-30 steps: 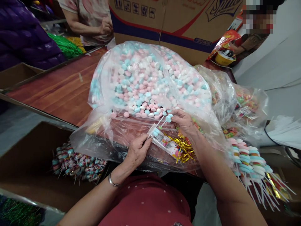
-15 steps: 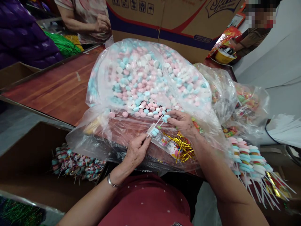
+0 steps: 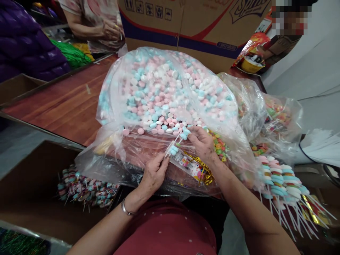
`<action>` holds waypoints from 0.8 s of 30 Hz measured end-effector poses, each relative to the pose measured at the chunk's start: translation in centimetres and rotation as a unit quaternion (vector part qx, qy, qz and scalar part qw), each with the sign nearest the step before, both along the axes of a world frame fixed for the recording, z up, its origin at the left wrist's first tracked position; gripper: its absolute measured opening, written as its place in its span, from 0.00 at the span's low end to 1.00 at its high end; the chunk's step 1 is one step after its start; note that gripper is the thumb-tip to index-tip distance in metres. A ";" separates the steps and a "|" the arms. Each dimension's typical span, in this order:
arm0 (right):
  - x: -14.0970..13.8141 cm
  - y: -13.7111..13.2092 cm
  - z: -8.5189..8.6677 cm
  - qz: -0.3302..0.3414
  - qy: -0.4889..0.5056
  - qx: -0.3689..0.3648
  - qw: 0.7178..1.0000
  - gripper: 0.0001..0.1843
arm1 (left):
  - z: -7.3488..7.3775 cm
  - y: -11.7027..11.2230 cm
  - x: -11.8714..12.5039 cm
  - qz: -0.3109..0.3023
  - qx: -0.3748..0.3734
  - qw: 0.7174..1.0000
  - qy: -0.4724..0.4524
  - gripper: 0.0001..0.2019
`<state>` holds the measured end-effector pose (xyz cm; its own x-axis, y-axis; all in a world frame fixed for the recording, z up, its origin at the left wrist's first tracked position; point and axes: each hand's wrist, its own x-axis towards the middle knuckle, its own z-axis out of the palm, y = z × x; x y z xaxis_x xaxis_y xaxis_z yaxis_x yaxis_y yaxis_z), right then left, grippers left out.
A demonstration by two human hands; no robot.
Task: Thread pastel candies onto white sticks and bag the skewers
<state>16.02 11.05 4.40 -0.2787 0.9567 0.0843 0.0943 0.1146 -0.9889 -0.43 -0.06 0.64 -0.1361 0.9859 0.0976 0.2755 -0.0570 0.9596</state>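
Note:
My left hand [image 3: 155, 170] is closed round thin white sticks [image 3: 170, 144], at least two, which point up and to the right. Blue marshmallows [image 3: 174, 150] sit low on one stick, just above my fingers. With finger and thumb, my right hand [image 3: 202, 143] pinches a blue marshmallow [image 3: 184, 133] at a stick's upper end; whether the stick runs through it I cannot tell. Behind both hands lies a big clear bag [image 3: 111, 76] full of pink, blue and white marshmallows [image 3: 162, 94]. Gummy rings [image 3: 219, 146] lie beside my right wrist.
Gold twist ties [image 3: 208, 173] and a printed packet [image 3: 183, 160] lie below my hands. Finished skewers [image 3: 277, 179] are stacked at right; more skewers [image 3: 85, 187] fill part of a cardboard box [image 3: 32, 177] at left. A large carton [image 3: 204, 53] stands behind. Two other people work beyond the table [image 3: 58, 99].
My right hand has moved slightly left and down, bringing the blue marshmallow closer to the sticks. My left hand stays nearly still. More gummy rings show; fewer gold ties are visible.

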 end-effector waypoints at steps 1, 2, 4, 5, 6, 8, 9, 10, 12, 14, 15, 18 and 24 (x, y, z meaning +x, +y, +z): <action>-0.1 0.1 -0.1 -0.009 0.027 -0.024 0.999 0.18 | 0.0 0.0 0.0 -0.001 0.003 1.000 0.001 0.11; -0.1 0.1 -0.2 -0.016 0.041 -0.040 0.998 0.19 | 0.0 0.0 0.0 -0.001 0.004 1.000 0.003 0.11; -0.2 0.3 -0.3 -0.025 0.044 -0.050 0.997 0.19 | -0.1 0.0 0.0 0.000 0.001 1.000 0.008 0.11; -0.1 0.4 -0.3 -0.030 0.040 -0.046 0.998 0.19 | -0.1 0.0 0.0 0.001 -0.002 1.000 0.009 0.11; -0.1 0.5 -0.4 -0.037 0.038 -0.039 0.998 0.18 | -0.2 -0.1 0.0 0.002 -0.005 1.000 0.010 0.11; 0.0 0.6 -0.4 -0.053 0.038 -0.025 0.998 0.17 | -0.2 -0.1 -0.1 0.001 -0.011 1.000 0.009 0.11; 0.1 0.6 -0.4 -0.057 0.037 -0.021 0.997 0.17 | -0.3 -0.1 -0.1 0.000 -0.012 1.000 0.009 0.11; 0.1 0.7 -0.3 -0.058 0.032 -0.018 0.998 0.16 | -0.3 -0.1 -0.1 0.000 -0.013 1.000 0.009 0.11; 0.2 0.6 -0.2 -0.049 0.009 -0.014 0.999 0.16 | -0.3 -0.1 -0.1 -0.001 -0.015 1.000 0.015 0.11; 0.3 0.5 -0.1 -0.033 -0.021 -0.001 0.999 0.15 | -0.3 0.0 -0.1 -0.001 -0.017 1.000 0.021 0.12; 0.4 0.4 0.0 -0.024 -0.035 0.008 0.999 0.14 | -0.3 0.0 -0.2 -0.002 -0.018 1.000 0.023 0.12; 0.5 0.2 0.3 -0.005 -0.082 0.046 0.996 0.14 | -0.2 0.0 -0.2 -0.002 -0.020 0.999 0.027 0.12; 0.5 -0.1 -0.1 0.008 -0.125 0.114 0.986 0.13 | -0.2 -0.1 -0.1 0.004 -0.015 0.999 0.030 0.12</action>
<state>16.52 10.92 4.28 -0.3336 0.9159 0.2232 0.3272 0.3346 -0.8838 -0.58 -0.19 0.42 -0.1386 0.9874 0.0766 0.3330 -0.0264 0.9426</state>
